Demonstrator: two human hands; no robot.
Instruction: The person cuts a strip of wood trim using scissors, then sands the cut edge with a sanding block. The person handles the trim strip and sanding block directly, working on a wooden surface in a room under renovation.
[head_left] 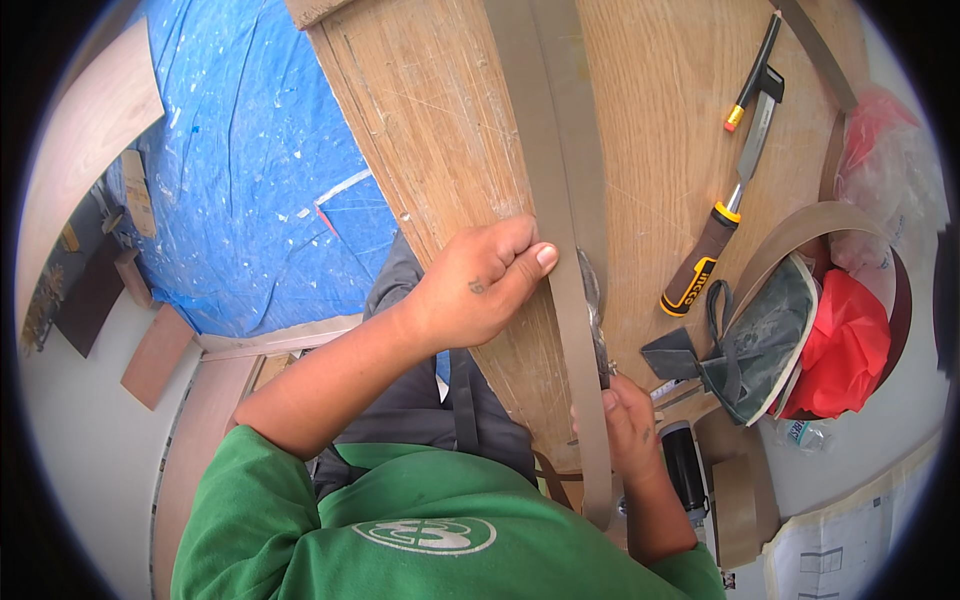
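Observation:
A long taupe strip of edge banding [520, 110] runs down over the wooden board and curves toward my body. My left hand [485, 280] is closed on the strip's left edge, thumb on top. Lower right, my right hand [630, 425] is closed round what looks like a pair of scissors [592, 310]; their metal blades point away from me along the strip's right side. The handles are mostly hidden by my fingers and the strip. A second length of the banding [585, 190] lies beneath, on the board.
On the wooden board [660, 120] lie a chisel [705, 250] and a black pencil [757, 70]. To the right are a dark pouch [765, 345], a red plastic bag [850, 345] and curled banding [840, 215]. A blue tarp [260, 150] covers the floor at left.

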